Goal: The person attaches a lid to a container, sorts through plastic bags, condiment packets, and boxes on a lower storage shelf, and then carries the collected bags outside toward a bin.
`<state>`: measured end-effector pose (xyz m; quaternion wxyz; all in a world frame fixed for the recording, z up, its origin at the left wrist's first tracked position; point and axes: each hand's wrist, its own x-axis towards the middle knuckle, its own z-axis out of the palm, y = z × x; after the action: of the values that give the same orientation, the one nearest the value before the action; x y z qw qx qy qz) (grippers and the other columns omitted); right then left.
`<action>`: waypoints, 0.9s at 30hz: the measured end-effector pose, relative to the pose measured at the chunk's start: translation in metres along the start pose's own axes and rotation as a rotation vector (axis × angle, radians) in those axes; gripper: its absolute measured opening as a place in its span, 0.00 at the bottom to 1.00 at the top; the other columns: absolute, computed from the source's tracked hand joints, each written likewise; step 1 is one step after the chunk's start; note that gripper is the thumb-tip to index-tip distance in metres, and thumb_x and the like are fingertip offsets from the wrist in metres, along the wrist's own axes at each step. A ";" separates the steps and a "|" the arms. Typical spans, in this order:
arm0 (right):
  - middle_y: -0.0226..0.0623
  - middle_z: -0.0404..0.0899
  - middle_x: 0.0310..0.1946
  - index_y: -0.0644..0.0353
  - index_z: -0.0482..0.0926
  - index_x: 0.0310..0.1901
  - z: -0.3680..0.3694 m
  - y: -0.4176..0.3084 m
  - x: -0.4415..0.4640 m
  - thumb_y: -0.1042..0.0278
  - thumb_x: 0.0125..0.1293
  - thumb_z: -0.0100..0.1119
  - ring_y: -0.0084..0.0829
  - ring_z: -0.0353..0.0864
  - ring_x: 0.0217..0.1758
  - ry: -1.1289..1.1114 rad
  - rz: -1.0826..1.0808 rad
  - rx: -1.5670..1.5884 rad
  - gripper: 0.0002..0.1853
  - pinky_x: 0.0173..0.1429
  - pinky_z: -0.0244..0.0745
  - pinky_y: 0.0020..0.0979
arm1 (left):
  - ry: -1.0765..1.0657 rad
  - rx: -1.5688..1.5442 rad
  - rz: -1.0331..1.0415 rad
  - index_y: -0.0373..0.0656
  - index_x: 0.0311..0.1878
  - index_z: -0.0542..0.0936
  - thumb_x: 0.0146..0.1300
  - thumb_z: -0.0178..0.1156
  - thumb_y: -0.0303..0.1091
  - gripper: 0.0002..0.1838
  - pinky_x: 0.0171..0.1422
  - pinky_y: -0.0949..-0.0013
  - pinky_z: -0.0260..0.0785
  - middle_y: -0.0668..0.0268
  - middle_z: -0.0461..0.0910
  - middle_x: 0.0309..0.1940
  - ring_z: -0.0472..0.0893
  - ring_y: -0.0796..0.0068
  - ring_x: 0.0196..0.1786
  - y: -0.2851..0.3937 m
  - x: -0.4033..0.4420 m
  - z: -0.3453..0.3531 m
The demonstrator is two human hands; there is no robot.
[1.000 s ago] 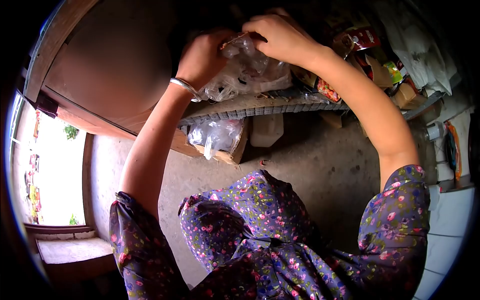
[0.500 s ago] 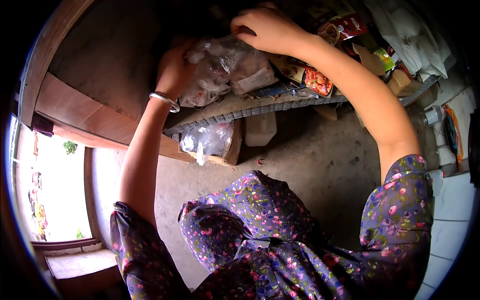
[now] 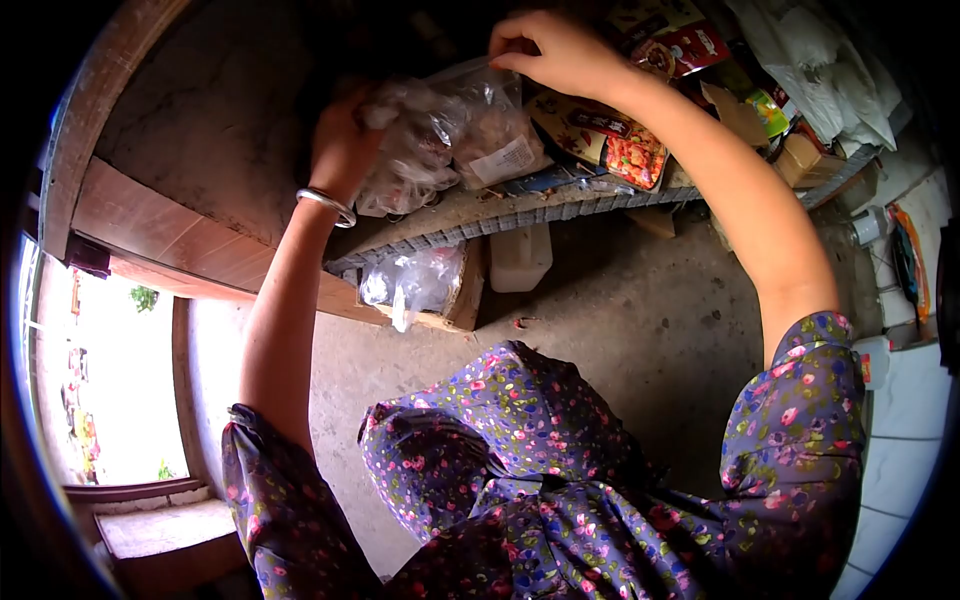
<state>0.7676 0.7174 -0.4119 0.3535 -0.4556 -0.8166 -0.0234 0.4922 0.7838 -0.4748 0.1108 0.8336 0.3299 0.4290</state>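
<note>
My left hand (image 3: 345, 145), with a silver bangle at the wrist, is closed on crumpled clear plastic bags (image 3: 410, 140) on the shelf. My right hand (image 3: 550, 50) pinches the upper edge of a clear bag with a white label (image 3: 500, 160), which holds something brownish. That bag lies just right of the crumpled ones. A food packet with a red dish picture (image 3: 635, 158) lies below my right forearm.
A dark-edged shelf (image 3: 540, 212) spans the upper view. Below it are a cardboard box (image 3: 468, 290) with plastic bags and a whitish container (image 3: 520, 258). Red packets (image 3: 690, 50), small boxes (image 3: 805, 160) and a white sack (image 3: 820, 80) are at upper right.
Both hands have shifted left since the first frame. Lately my right hand has moved slightly right, drawing up the labelled bag's edge. More of that bag and the food packet now shows.
</note>
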 end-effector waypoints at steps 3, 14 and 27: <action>0.45 0.82 0.35 0.62 0.82 0.35 -0.001 -0.001 0.001 0.68 0.57 0.59 0.44 0.81 0.42 -0.043 0.004 -0.041 0.08 0.46 0.75 0.40 | -0.022 0.013 -0.045 0.38 0.51 0.80 0.55 0.63 0.33 0.19 0.46 0.64 0.74 0.47 0.82 0.39 0.83 0.54 0.43 0.000 -0.001 0.000; 0.31 0.83 0.39 0.59 0.80 0.50 0.018 0.027 -0.020 0.59 0.60 0.67 0.21 0.79 0.41 -0.084 0.202 0.390 0.19 0.48 0.73 0.25 | 0.021 -0.095 -0.095 0.39 0.48 0.81 0.55 0.65 0.32 0.16 0.45 0.66 0.74 0.53 0.84 0.36 0.84 0.61 0.39 0.022 -0.009 -0.001; 0.31 0.82 0.42 0.65 0.82 0.43 0.028 -0.008 -0.102 0.66 0.69 0.55 0.21 0.77 0.47 0.565 0.445 1.081 0.12 0.54 0.67 0.25 | 0.003 0.017 0.169 0.46 0.42 0.80 0.46 0.63 0.22 0.17 0.41 0.62 0.72 0.63 0.76 0.32 0.78 0.59 0.38 0.113 -0.116 -0.028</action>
<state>0.7801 0.6492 -0.4919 0.7305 -0.3478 -0.4751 0.3460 0.4735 0.6208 -0.4793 0.0666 0.8587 0.2623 0.4352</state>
